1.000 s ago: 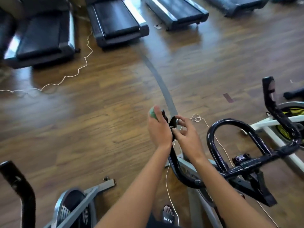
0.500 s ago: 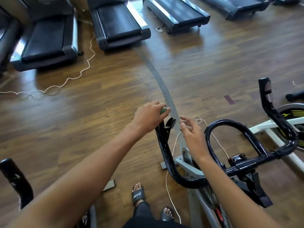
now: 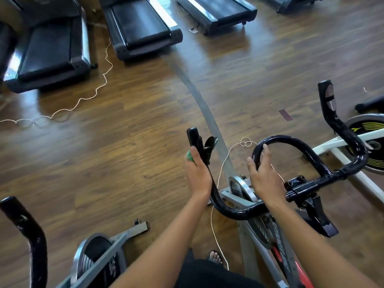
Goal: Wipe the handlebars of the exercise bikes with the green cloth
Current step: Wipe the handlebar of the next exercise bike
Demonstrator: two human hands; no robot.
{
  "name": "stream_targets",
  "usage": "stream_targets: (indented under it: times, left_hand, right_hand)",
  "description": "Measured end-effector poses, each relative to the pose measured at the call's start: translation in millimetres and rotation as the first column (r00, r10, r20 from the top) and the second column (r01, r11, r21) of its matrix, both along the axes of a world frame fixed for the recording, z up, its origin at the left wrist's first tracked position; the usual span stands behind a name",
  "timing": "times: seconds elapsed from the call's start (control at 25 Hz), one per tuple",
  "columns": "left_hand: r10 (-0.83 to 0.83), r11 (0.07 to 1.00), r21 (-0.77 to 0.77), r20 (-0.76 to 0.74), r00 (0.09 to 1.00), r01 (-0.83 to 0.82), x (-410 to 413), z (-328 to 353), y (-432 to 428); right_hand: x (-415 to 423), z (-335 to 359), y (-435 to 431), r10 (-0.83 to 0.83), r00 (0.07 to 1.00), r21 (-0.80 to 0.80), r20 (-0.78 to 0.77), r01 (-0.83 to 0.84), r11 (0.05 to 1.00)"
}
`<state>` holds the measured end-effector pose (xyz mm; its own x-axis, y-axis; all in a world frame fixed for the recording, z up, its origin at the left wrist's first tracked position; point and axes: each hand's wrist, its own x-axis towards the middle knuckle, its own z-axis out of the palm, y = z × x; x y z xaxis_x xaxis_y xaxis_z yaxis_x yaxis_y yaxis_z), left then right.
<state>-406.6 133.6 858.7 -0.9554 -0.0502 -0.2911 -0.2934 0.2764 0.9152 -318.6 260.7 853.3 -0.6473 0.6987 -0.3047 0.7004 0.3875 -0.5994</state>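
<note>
Most of the view is taken up by the wood floor [image 3: 124, 163], with treadmills [image 3: 141, 23] lined up from 10 to 1 o'clock. An exercise bike [image 3: 270, 235] is parked at 4 o'clock, and a second bike [image 3: 97, 258] is cut off at 7. The black handlebars [image 3: 234, 213] are spread from centre to 3 o'clock. The near horn is gripped by the left hand [image 3: 197, 177]. The right hand [image 3: 266, 179] is laid on the middle loop, fingers fairly straight, not clamped. The green cloth [image 3: 189, 156] is bunched in the left hand against the horn, just a bit peeking out at its 11 o'clock.
</note>
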Motion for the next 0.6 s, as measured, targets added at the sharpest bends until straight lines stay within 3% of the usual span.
stream_targets:
  times: [0.2,0.44,0.6]
  left_hand:
    - [0.011,0.999,-0.033,-0.129,0.992,-0.015,-42,18,7]
    - [-0.003,0.999,-0.037,0.164,0.986,0.009,69,-16,-9]
    - [-0.008,0.999,-0.033,0.211,0.977,0.016,34,-15,-6]
  right_hand:
    - [4,1,1,-0.002,1.0,0.008,0.022,0.002,1.0]
    - [2,-11,7,0.008,1.0,-0.009,0.001,-0.008,1.0]
    - [2,-23,11,0.022,0.999,-0.03,-0.046,-0.024,0.999]
